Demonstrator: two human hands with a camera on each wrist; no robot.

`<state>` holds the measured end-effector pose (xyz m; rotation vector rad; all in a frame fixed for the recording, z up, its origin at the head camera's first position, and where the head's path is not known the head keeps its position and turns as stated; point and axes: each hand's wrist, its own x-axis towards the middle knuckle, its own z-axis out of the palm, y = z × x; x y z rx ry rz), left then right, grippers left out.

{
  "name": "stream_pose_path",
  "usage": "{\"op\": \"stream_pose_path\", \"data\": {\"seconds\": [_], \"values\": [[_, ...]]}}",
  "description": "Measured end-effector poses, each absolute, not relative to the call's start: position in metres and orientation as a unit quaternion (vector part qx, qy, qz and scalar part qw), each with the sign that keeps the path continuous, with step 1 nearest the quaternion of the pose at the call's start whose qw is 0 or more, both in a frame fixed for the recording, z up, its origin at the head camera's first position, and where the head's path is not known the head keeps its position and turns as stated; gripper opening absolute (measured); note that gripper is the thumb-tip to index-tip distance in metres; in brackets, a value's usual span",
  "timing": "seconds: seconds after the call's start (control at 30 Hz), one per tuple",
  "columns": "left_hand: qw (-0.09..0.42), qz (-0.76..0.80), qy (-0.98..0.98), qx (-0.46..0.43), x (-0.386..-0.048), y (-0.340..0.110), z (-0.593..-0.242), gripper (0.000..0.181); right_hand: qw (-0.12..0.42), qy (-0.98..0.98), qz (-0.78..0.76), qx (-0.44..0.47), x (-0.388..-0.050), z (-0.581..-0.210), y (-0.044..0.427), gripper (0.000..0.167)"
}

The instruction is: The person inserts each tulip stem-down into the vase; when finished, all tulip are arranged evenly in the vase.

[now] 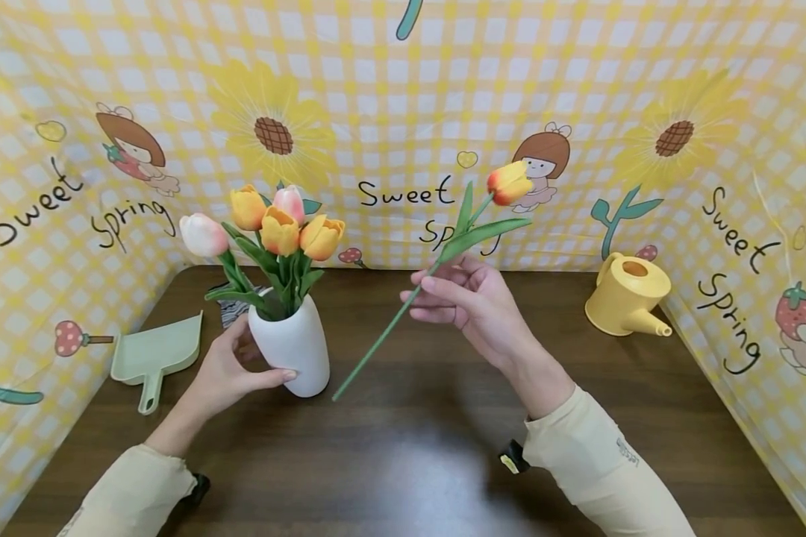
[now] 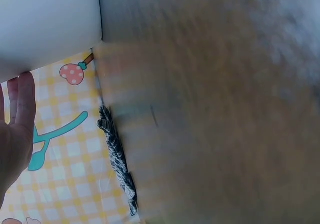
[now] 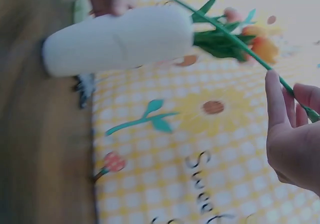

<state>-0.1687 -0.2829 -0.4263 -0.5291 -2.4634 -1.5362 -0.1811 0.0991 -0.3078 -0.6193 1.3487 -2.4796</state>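
My left hand (image 1: 231,369) holds a white vase (image 1: 292,347) by its side, thumb across the front. Several artificial tulips (image 1: 280,231), orange-yellow and pale pink, stand in the vase. Whether its base touches the table I cannot tell. To the right, my right hand (image 1: 480,309) pinches the green stem of a single yellow-and-red tulip (image 1: 510,183) just below its leaves. This tulip slants, bloom up to the right and bare stem end down near the vase, apart from it in the head view. In the right wrist view, the stem (image 3: 220,29) crosses in front of the vase flowers.
A pale green dustpan (image 1: 157,347) lies at the left of the brown table (image 1: 403,447). Behind the vase is a dark striped bundle (image 1: 231,309), partly hidden. A yellow watering can (image 1: 628,294) stands at the back right. Yellow checked cloth (image 1: 389,112) walls the back and sides.
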Motion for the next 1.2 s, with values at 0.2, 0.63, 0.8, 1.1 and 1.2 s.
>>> {"op": "stream_pose_path", "data": {"seconds": [0.2,0.63,0.8,1.1,1.2], "values": [[0.093,-0.518,-0.831,-0.180,-0.170,-0.284,-0.427,0.091,0.029,0.426,-0.863,-0.271,-0.172,-0.289,0.089,0.015],[0.095,-0.508,-0.838,-0.175,-0.170,-0.283,-0.427,0.091,-0.068,0.401,-0.851,-0.332,-0.167,-0.278,0.058,0.021],[0.095,-0.510,-0.836,-0.177,-0.170,-0.283,-0.426,0.091,-0.068,0.415,-0.843,-0.335,-0.167,-0.278,0.046,0.023],[0.095,-0.516,-0.832,-0.181,-0.169,-0.283,-0.426,0.091,-0.046,0.445,-0.833,-0.326,-0.166,-0.287,0.024,0.017],[0.096,-0.514,-0.833,-0.180,-0.169,-0.284,-0.426,0.091,-0.046,0.454,-0.830,-0.320,-0.166,-0.289,0.019,0.015]]}}
